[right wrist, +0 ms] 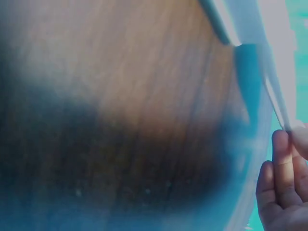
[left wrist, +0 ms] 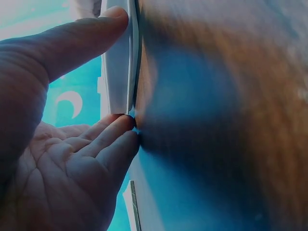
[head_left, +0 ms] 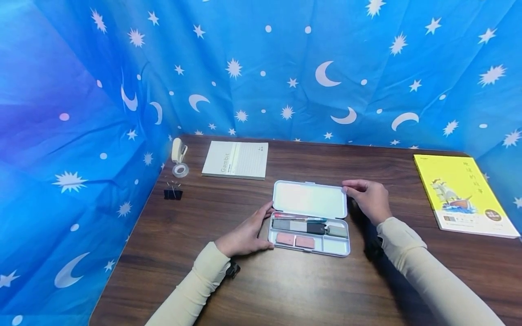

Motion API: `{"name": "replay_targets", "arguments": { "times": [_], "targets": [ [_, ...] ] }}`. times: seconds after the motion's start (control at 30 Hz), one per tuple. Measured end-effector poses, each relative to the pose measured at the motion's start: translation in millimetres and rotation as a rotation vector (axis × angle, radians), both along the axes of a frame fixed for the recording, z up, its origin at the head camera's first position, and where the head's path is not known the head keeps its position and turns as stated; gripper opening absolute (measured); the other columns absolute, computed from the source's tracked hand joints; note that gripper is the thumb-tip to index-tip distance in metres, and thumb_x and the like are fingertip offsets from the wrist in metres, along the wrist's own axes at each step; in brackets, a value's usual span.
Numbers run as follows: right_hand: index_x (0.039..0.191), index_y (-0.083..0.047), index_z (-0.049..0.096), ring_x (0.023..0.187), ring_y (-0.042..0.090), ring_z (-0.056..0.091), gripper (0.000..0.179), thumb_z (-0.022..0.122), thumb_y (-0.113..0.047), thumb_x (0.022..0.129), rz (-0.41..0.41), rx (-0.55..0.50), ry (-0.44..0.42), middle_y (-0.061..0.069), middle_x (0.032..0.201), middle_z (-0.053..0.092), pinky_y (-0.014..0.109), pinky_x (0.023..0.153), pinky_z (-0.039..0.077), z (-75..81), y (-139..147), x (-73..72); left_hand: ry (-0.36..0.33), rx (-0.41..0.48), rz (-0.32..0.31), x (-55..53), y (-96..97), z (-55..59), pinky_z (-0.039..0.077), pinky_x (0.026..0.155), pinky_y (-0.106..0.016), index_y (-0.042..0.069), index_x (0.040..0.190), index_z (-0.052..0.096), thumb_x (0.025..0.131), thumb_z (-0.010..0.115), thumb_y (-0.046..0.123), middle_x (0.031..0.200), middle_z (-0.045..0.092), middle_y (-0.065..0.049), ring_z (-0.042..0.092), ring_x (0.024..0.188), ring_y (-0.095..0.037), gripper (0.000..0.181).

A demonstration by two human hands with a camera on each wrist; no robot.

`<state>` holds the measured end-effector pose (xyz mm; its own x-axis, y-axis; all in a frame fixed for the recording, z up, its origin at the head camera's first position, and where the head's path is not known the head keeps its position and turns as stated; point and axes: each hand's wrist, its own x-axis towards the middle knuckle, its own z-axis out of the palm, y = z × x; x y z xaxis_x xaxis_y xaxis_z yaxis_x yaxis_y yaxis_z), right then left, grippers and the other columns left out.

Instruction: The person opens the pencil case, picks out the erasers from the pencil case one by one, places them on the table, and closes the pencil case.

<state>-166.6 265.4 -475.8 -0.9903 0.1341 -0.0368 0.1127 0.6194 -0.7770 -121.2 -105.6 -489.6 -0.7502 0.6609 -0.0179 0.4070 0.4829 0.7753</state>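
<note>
A white pencil case [head_left: 337, 246] lies with its lid [head_left: 310, 199] raised toward the back. Inside sit slim pens or brushes [head_left: 299, 218], a black-and-grey strip [head_left: 299, 226], a grey-green block [head_left: 336, 231] and a pink block with a white band [head_left: 285, 238]. My left hand [head_left: 246, 233] holds the case's left end, thumb near the front corner and fingers toward the hinge. In the left wrist view, thumb and fingertips rest at the case's edge [left wrist: 118, 72]. The lid's far right corner is pinched between thumb and fingers of my right hand [head_left: 369, 199].
On the wooden table [head_left: 228, 294], a notebook [head_left: 236, 159] lies at the back left. Beside it are a stapler [head_left: 177, 150], a tape roll [head_left: 181, 170] and a black binder clip [head_left: 173, 194]. A yellow book [head_left: 461, 194] lies right. A blue curtain [head_left: 261, 90] surrounds the table.
</note>
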Motion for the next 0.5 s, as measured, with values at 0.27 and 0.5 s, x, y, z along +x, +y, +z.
{"name": "replay_targets", "arguments": {
  "times": [0.27, 0.5],
  "targets": [
    [0.13, -0.011, 0.076, 0.108, 0.02, 0.065, 0.041, 0.072, -0.04, 0.101, -0.037, -0.071, 0.089, 0.013, 0.127, 0.074, 0.016, 0.083, 0.052, 15.2, 2, 19.1, 0.017, -0.008, 0.005, -1.1, -1.3, 0.6, 0.029, 0.125, -0.047, -0.005, 0.165, 0.01, 0.084, 0.088, 0.008, 0.158, 0.045, -0.02, 0.04, 0.15, -0.032, 0.113],
    [0.12, -0.013, 0.08, 0.099, -0.009, 0.065, 0.025, 0.08, -0.02, 0.096, 0.087, 0.054, 0.291, 0.006, 0.113, 0.079, 0.006, 0.085, 0.048, 20.8, 6, 63.4, 0.031, -0.015, -0.002, -0.8, -0.6, -1.3, 0.031, 0.124, -0.05, -0.006, 0.164, 0.011, 0.084, 0.089, 0.01, 0.158, 0.044, -0.022, 0.039, 0.15, -0.035, 0.113]
  ]
}}
